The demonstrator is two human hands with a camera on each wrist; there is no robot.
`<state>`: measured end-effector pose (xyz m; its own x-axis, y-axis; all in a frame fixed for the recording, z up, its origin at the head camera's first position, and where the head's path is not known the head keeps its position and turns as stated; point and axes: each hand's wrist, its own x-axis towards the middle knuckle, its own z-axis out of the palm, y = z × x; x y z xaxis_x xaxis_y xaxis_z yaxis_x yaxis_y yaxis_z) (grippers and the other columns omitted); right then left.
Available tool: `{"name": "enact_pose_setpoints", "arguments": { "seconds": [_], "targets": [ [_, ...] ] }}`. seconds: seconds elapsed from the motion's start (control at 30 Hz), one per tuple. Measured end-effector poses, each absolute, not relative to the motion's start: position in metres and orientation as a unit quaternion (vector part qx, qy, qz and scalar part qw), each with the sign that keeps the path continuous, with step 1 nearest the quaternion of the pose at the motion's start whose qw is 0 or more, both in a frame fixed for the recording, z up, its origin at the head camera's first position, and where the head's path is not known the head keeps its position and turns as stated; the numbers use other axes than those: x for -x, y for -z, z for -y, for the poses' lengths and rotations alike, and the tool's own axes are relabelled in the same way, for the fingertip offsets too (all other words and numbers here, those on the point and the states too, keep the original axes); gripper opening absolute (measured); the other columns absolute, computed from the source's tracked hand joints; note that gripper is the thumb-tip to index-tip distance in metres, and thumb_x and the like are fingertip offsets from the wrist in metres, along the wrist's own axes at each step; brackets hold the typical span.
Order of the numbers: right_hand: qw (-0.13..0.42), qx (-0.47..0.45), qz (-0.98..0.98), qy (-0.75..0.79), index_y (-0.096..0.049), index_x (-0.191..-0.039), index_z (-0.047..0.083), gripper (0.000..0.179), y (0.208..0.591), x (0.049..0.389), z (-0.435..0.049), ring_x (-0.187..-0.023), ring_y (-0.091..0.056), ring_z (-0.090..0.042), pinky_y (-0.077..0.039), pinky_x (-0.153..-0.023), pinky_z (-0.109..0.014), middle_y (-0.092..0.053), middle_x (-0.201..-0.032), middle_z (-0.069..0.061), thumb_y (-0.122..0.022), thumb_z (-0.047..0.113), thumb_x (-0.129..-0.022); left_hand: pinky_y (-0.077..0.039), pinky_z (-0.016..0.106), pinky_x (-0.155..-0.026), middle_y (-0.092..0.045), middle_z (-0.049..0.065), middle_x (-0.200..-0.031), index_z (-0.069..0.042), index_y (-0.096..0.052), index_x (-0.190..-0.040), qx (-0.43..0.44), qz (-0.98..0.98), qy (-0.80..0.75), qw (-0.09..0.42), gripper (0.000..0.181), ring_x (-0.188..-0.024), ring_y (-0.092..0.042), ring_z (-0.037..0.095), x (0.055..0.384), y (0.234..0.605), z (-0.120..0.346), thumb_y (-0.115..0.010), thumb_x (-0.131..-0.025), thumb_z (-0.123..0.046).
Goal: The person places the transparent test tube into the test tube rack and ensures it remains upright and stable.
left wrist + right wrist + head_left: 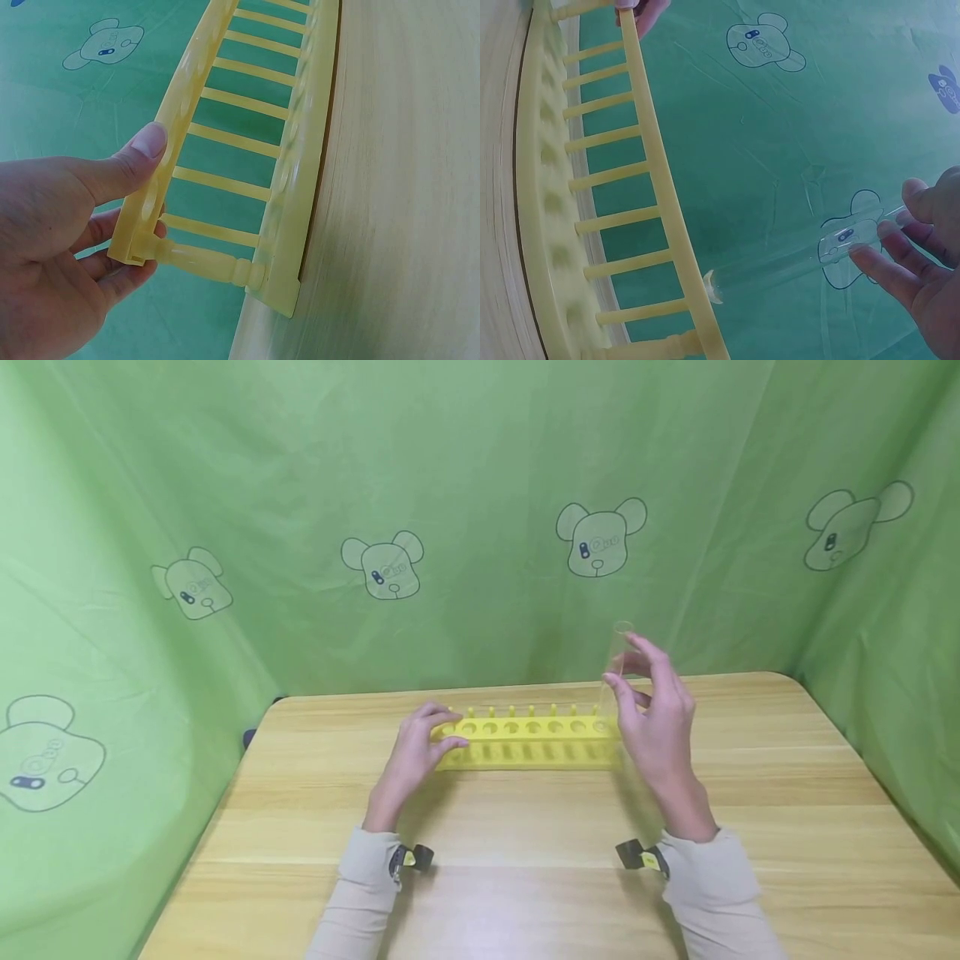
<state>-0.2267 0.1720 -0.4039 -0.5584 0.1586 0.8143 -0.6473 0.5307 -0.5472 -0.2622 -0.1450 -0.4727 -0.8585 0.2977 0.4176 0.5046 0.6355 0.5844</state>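
Note:
A yellow test tube rack stands on the wooden table, with a row of round holes along its top plate and several upright pegs behind. My left hand grips the rack's left end; in the left wrist view the thumb lies on the top plate and the other fingers curl beneath. Above the rack's right end, my right hand pinches a clear glass test tube between thumb and fingertips. The tube leans slightly, its lower end right at the top plate's last hole in the right wrist view.
The wooden table stretches toward me and to both sides of the rack. A green curtain with bear-head prints hangs close behind the table's far edge and along both sides. Each wrist carries a small black camera.

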Motion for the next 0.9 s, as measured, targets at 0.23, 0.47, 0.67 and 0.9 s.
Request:
{"name": "enact_pose_setpoints", "arguments": {
  "seconds": [0.23,0.47,0.67,0.9],
  "targets": [
    [0.439,-0.163,0.756,-0.457,-0.057,-0.140,0.000,0.054,0.4032,0.2269,-0.1689,-0.103,-0.068,-0.031,-0.054,-0.081,-0.009,-0.069,-0.108,-0.022,-0.073,-0.008,-0.090,-0.054,0.039,-0.103,-0.069,0.015,-0.116,0.001,-0.074,-0.117,0.221,0.894,0.364,0.138,0.044,-0.111,-0.065,0.032,0.2632,0.4724,0.1458,-0.088,-0.078,-0.014],
    [0.437,-0.161,0.755,-0.461,-0.057,-0.141,0.002,0.054,0.4026,0.2268,-0.1668,-0.102,-0.068,-0.031,-0.055,-0.081,-0.009,-0.069,-0.108,-0.021,-0.073,-0.008,-0.090,-0.053,0.039,-0.104,-0.068,0.015,-0.118,0.001,-0.074,-0.117,0.218,0.895,0.364,0.137,0.045,-0.112,-0.065,0.032,0.2631,0.4725,0.1455,-0.088,-0.078,-0.015],
    [0.438,-0.161,0.755,-0.460,-0.057,-0.141,0.002,0.054,0.4024,0.2269,-0.1654,-0.103,-0.068,-0.030,-0.055,-0.081,-0.010,-0.069,-0.108,-0.021,-0.073,-0.008,-0.090,-0.053,0.039,-0.105,-0.069,0.015,-0.118,0.001,-0.074,-0.117,0.218,0.895,0.365,0.136,0.044,-0.112,-0.065,0.032,0.2625,0.4720,0.1452,-0.088,-0.078,-0.014],
    [0.435,-0.163,0.754,-0.465,-0.056,-0.141,0.001,0.054,0.4019,0.2277,-0.1632,-0.104,-0.068,-0.030,-0.055,-0.081,-0.010,-0.069,-0.110,-0.021,-0.072,-0.008,-0.090,-0.053,0.039,-0.104,-0.069,0.015,-0.117,0.000,-0.074,-0.117,0.218,0.895,0.365,0.135,0.043,-0.112,-0.065,0.032,0.2619,0.4720,0.1456,-0.088,-0.079,-0.015]
  ]
}}
